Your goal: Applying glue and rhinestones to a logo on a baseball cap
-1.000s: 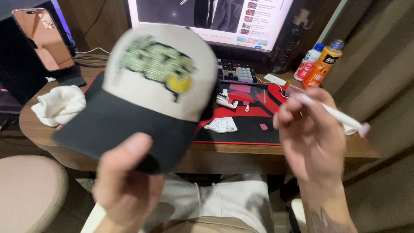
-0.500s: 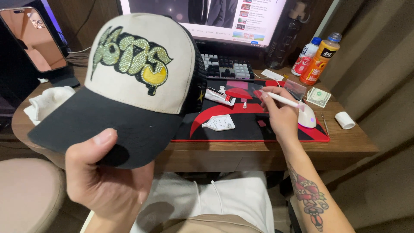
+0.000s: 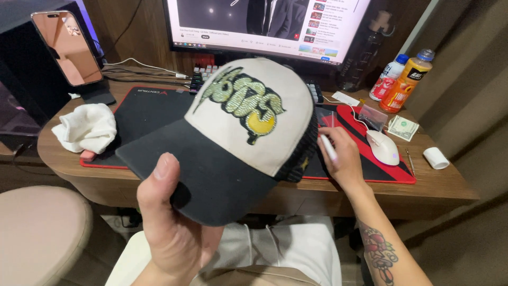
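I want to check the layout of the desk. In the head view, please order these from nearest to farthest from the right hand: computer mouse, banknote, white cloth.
From the right hand:
1. Computer mouse, just to its right on the red mat.
2. Banknote, farther right, behind the mouse.
3. White cloth, at the desk's far left.

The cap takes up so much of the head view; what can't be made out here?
- Keyboard: mostly hidden behind the cap.
- White pen-like tool in the right hand: its tip is behind the cap.
- Monitor: top cut off by the frame edge.
- Left hand: fingers hidden under the brim.
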